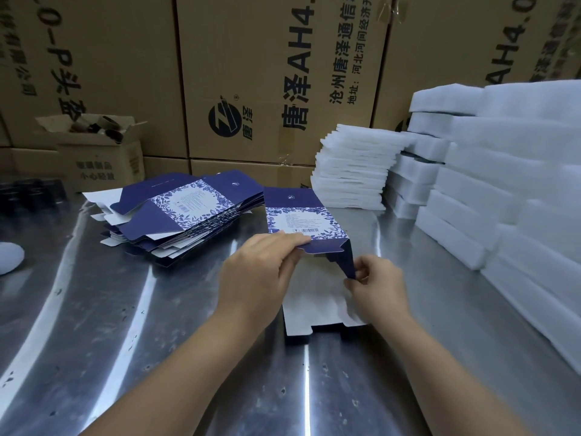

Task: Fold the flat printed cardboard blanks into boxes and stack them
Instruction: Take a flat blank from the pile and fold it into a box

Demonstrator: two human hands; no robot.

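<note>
A navy and white floral printed box blank (303, 220) stands partly opened on the metal table, its white inner panels (317, 303) spread toward me. My left hand (261, 272) grips its near left edge, fingers curled over the blue flap. My right hand (375, 286) pinches the pointed blue side flap at the blank's near right corner. A fanned pile of flat blanks (185, 215) of the same print lies to the left, behind my hands.
The steel table (132, 325) carries stacks of white foam pads (352, 168) at the back and larger foam blocks (509, 171) along the right. Brown cartons (251, 73) wall the rear. A small open carton (100, 152) sits at back left.
</note>
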